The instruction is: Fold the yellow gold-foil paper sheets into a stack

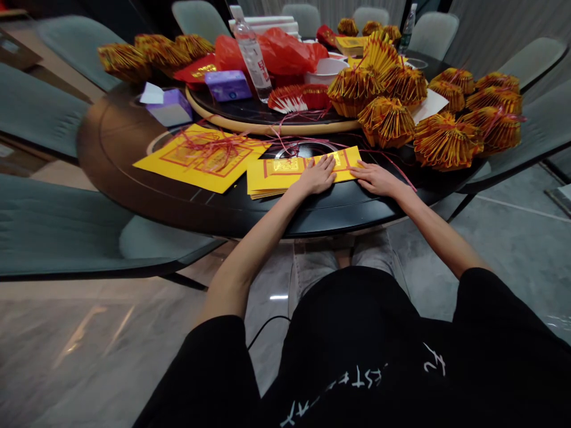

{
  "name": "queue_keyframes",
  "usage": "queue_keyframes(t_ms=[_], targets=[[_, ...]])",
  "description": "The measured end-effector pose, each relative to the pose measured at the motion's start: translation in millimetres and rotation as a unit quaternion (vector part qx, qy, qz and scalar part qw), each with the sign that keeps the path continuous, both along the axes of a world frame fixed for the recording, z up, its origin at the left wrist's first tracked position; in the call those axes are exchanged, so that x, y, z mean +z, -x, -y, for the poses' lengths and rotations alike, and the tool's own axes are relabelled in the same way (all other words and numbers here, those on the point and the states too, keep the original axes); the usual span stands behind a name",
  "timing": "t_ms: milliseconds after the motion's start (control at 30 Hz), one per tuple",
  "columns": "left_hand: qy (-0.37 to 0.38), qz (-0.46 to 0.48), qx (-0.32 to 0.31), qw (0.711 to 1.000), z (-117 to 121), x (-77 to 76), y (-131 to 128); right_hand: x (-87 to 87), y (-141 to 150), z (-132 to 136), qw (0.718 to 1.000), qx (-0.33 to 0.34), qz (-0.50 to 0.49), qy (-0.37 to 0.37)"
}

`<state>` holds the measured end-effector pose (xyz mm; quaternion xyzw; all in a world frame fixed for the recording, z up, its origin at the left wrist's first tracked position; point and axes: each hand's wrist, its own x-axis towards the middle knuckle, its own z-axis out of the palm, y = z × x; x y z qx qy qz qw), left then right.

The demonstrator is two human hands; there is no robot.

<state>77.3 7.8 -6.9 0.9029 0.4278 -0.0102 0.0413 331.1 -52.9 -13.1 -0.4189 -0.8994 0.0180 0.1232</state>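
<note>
While the left hand (319, 174) and right hand (376, 178) lie on the folded yellow paper (281, 169) at twelve o'clock, fingers extended, slightly apart, gripping nothing, uneven pressure could skew its layers; red string (216, 150) at eleven o'clock could snag it.

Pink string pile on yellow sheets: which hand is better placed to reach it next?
Likely the left hand: it's nearer the string pile; the right hand touches the right end of the folded paper.
</note>
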Motion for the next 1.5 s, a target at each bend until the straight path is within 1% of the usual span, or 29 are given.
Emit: queue_keyframes(t_ms=[67, 167, 233, 267, 367, 433, 533, 633, 733, 833, 1033, 1267, 1500], targets=[[0.003, -0.002, 0.002, 1.0, 2.1, 2.4, -0.5, 2.9, -5.4, 5.8, 0.999, -0.017, -0.014, -0.032], [0.004, -0.001, 0.001, 1.0, 2.7, 3.5, -0.4, 9.6, -12.5, 20.3, 0.994, -0.071, -0.022, -0.086], [0.005, 0.001, 0.0, 1.0, 1.6, 2.4, 0.1, 14.2, -10.2, 32.7, 0.988, -0.12, 0.001, -0.094], [0.005, 0.003, 0.0, 1.0, 0.7, 1.5, 0.4, 16.3, -5.6, 39.1, 0.985, -0.146, 0.018, -0.085], [0.001, 0.011, 0.0, 1.0, -2.3, -1.6, 1.2, 20.8, 21.6, 57.0, 0.97, -0.232, 0.077, -0.022], [-0.002, 0.019, -0.005, 1.0, -3.7, -3.0, 1.8, 22.5, 46.5, 65.5, 0.95, -0.293, 0.11, 0.017], [-0.002, 0.018, -0.009, 1.0, -4.1, -3.2, 2.5, 23.7, 81.4, 70.0, 0.932, -0.343, 0.105, 0.049], [-0.004, 0.009, -0.007, 1.0, -3.0, -1.9, 2.7, 24.1, 103.1, 66.6, 0.926, -0.368, 0.048, 0.063], [-0.012, 0.005, -0.007, 1.0, -1.7, -0.5, 2.2, 23.8, 111.1, 63.1, 0.915, -0.397, 0.007, 0.072], [-0.01, -0.007, -0.004, 1.0, -0.6, 1.2, 1.3, 22.4, 111.4, 64.7, 0.906, -0.418, -0.012, 0.071], [-0.013, -0.012, -0.003, 1.0, 1.8, 4.1, 0.7, 18.0, 107.7, 70.8, 0.895, -0.444, -0.024, 0.029], [-0.009, -0.008, -0.002, 1.0, 2.7, 4.6, 0.8, 15.9, 105.4, 72.9, 0.882, -0.468, -0.048, 0.04], [-0.009, -0.008, 0.002, 1.0, 1.1, 3.5, 1.4, 12.6, 102.8, 72.8, 0.876, -0.477, -0.063, 0.036]])
